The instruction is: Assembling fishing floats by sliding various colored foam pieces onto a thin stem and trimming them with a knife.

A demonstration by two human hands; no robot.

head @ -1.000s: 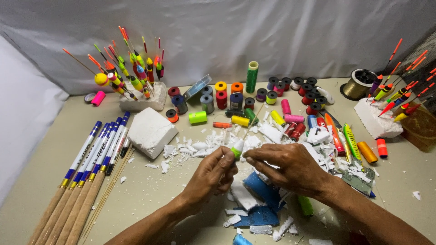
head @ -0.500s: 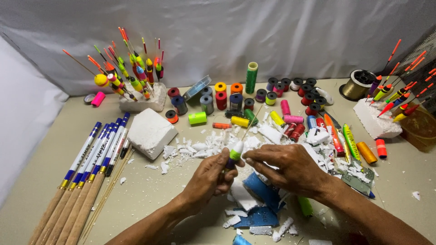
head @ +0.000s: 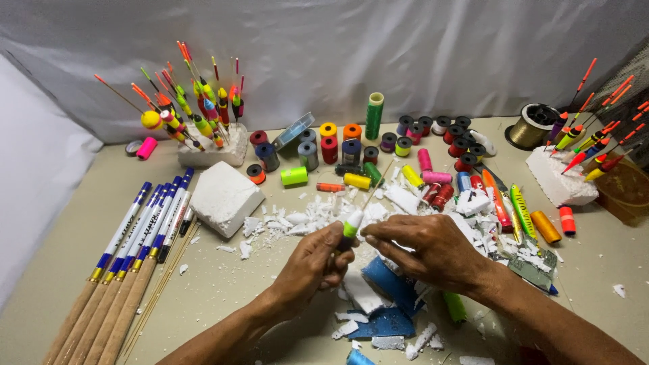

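Observation:
My left hand [head: 313, 262] is closed around a small fishing float [head: 351, 224] with a white body, a green tip and a thin wooden stem rising from it toward the spools. My right hand [head: 433, 249] pinches the float's upper part from the right, its fingertips meeting the left hand's. Both hands hover over a litter of white foam scraps [head: 297, 220] and blue sandpaper pieces [head: 389, 290] on the beige table [head: 81, 203].
A white foam block [head: 223, 196] lies left of the hands. Several rod sections with blue and white ends [head: 128, 250] lie at the far left. Finished floats [head: 196, 115] stand in foam at the back left. Thread spools [head: 351, 145] and foam block with floats [head: 561, 176] crowd the back and right.
The hands have hardly moved. The float has tilted slightly and the right fingertips have closed nearer its green tip.

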